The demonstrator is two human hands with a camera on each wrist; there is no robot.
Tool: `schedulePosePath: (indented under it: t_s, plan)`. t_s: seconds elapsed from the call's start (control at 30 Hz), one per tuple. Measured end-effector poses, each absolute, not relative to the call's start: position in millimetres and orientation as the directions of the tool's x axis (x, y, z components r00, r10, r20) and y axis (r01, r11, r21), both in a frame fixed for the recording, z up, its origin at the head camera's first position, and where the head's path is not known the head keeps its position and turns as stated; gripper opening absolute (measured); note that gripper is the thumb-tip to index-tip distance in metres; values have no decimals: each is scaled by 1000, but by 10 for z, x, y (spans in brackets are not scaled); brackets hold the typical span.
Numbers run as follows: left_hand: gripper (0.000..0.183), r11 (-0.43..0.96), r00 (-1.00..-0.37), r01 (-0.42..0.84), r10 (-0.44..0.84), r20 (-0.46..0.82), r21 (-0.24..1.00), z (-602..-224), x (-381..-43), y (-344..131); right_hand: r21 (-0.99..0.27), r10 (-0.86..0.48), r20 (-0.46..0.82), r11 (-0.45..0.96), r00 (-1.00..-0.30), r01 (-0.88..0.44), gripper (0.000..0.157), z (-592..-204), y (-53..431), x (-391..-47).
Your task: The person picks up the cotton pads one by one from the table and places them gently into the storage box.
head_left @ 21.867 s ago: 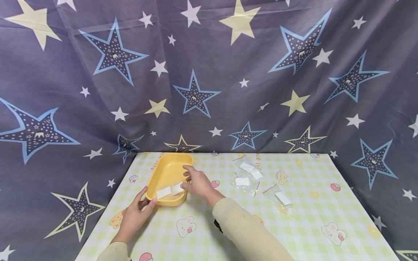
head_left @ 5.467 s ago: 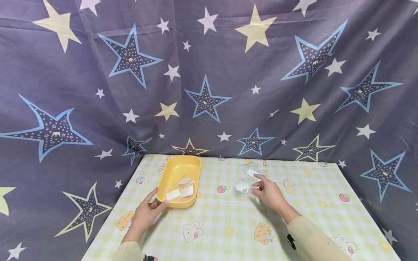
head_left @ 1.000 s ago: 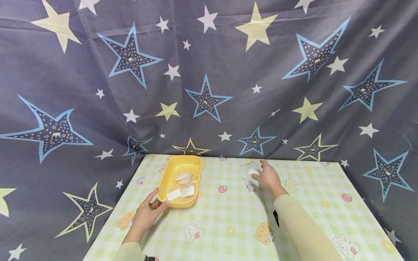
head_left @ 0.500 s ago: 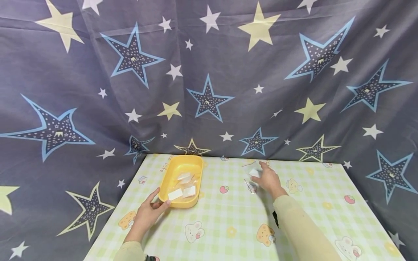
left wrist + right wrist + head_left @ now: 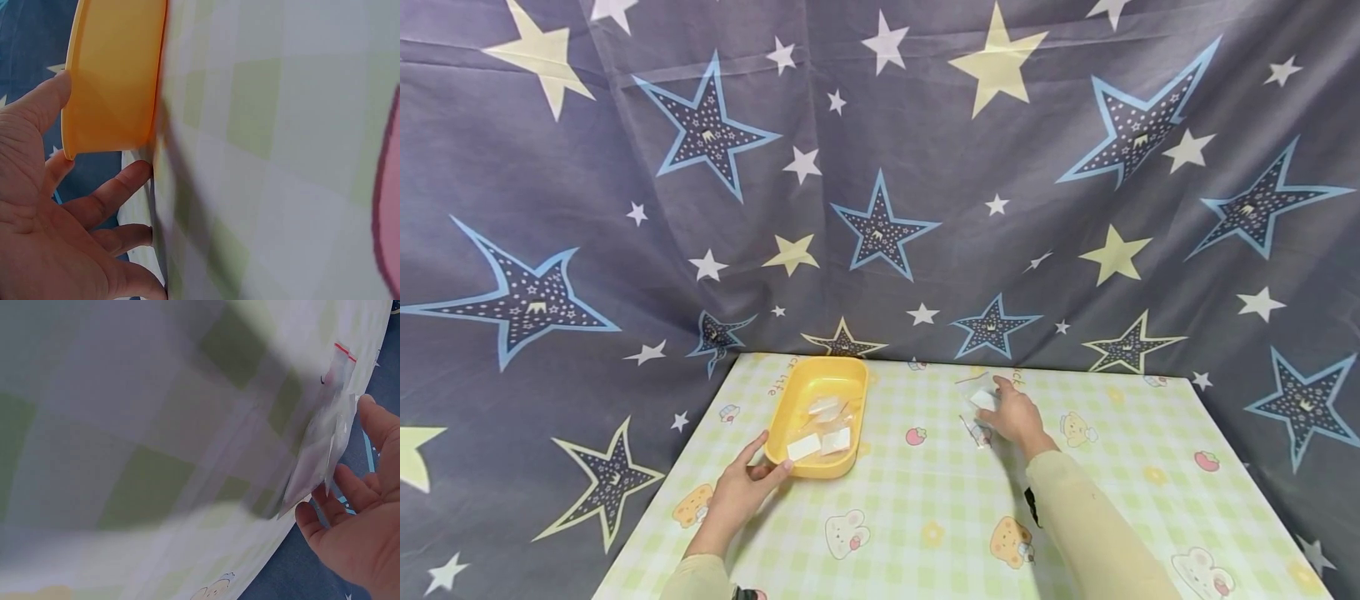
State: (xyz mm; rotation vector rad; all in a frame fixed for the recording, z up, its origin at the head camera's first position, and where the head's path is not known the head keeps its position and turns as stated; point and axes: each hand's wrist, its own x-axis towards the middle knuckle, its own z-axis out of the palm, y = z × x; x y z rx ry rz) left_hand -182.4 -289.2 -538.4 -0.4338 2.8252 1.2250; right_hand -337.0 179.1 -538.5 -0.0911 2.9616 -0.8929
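My left hand (image 5: 741, 492) holds the near left corner of a yellow plastic tray (image 5: 777, 400); in the left wrist view its thumb rests at the rim and other fingertips reach the cloth. Inside the tray lie several clear zip bags with white packets (image 5: 803, 447). On the right, my right hand (image 5: 1018, 417) spreads thumb and fingers about another zip bag with a white packet (image 5: 983, 400). The right wrist view has the fingertips right at this bag's edge (image 5: 337, 437). A second clear bag (image 5: 976, 432) with a red seal line lies just nearer, partly behind the thumb.
A green-and-white checked cloth (image 5: 925, 483) with cartoon prints covers the table. Behind the table's far edge hangs a dark star-patterned curtain (image 5: 880, 275). The bags lie near that far edge, right of the tray.
Since the oldest frames, bags have gone from the table's right side into the tray. Over the last second the right thumb and forefinger draw slightly closer; the left hand stays at the tray corner.
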Motion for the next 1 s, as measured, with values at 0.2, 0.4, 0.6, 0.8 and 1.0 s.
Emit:
schedulePosePath:
  t_s: [0.2, 0.4, 0.6, 0.8, 1.0]
  plan:
    - [101, 654, -960, -270, -241, -143, 707, -5372, -1828, -2888, -539, -84, -22, 840, -996, -59, 85, -5429, 1797, -3374]
    - [99, 651, -959, -273, -244, -146, 708, -5377, -1822, -2888, -504, -108, -19, 860, -994, -83, 81, -5461, 1779, -3371]
    - [95, 648, -960, -267, -241, -140, 713, -5401, -1825, -2891, -429, -118, 20, 896, -993, -115, 74, -5478, 1728, -3321]
    - [96, 647, -961, -265, -239, -140, 715, -5409, -1821, -2897, -360, -159, 113, 913, -981, -189, 65, -5518, 1667, -3279]
    - [93, 641, -958, -275, -245, -148, 717, -5390, -1818, -2893, -377, -176, 120, 902, -977, -209, 61, -5518, 1606, -3260]
